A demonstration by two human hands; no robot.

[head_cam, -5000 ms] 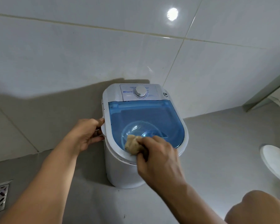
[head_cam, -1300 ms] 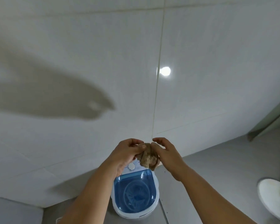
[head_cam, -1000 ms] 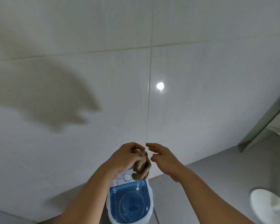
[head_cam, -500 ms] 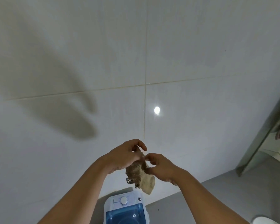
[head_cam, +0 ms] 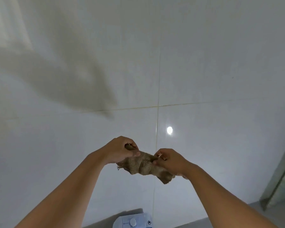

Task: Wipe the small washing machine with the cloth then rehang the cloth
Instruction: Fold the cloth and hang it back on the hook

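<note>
Both hands are raised in front of a white tiled wall [head_cam: 204, 63], and the cloth [head_cam: 143, 165] is stretched between them in the air, touching nothing else. It is a coarse, open-weave fabric, tan to brown like burlap, bunched and wrinkled rather than spread flat. Its left end is frayed, with loose threads sticking out below the left hand [head_cam: 120, 150], and its right end hangs down in a darker, folded lump beneath the right hand [head_cam: 169, 160]. The left hand is closed over the cloth's upper left part, thumb pressed on top of the fabric and fingers curled around it. The right hand pinches the cloth's upper edge with thumb and fingertips drawn together on it, the remaining fabric sagging below the knuckles. The two hands are near each other but not touching; the bunched cloth bridges the gap. Far below, at the bottom edge of the view, the top of the small washing machine [head_cam: 133, 222] shows its white control panel with a round dial, standing against the foot of the wall. A bright round light reflection [head_cam: 169, 130] sits on the glossy tile just above the right hand, beside a vertical grout line. A broad soft shadow [head_cam: 64, 83] lies across the wall's upper left.
</note>
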